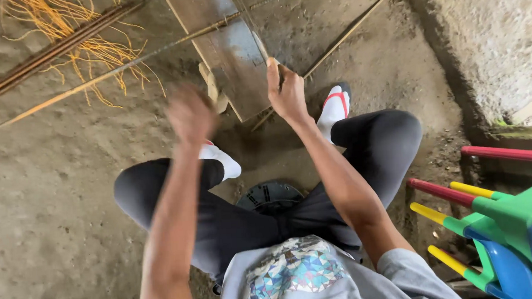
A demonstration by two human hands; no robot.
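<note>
Evidently a strip held down at the board, the free hand mid-swing

Here the right hand is clenched around the lower end of a thin strip, which runs up and away across the face of a grey wooden board lying on the dirt floor in front of the seated person. The left hand is raised just left of the board's near corner and badly blurred, so I cannot tell whether it is clenched, released or carrying anything. A small wooden block sits against the board's left edge, close beside that hand.

Judging from the grip and the blur, the work in hand looks like a striking or stripping stroke on the strip, with the right hand acting as the anchor. A further stroke would call for the right hand to keep the strip flat and steady on the board, and for the left to come in clear of the right thumb, which sits at the strip's edge.

A long thin rod crosses the floor to the board; beyond it lie a bundle of dark rods and loose yellow fibres. Stacked coloured plastic chairs stand well apart at the person's right
</note>
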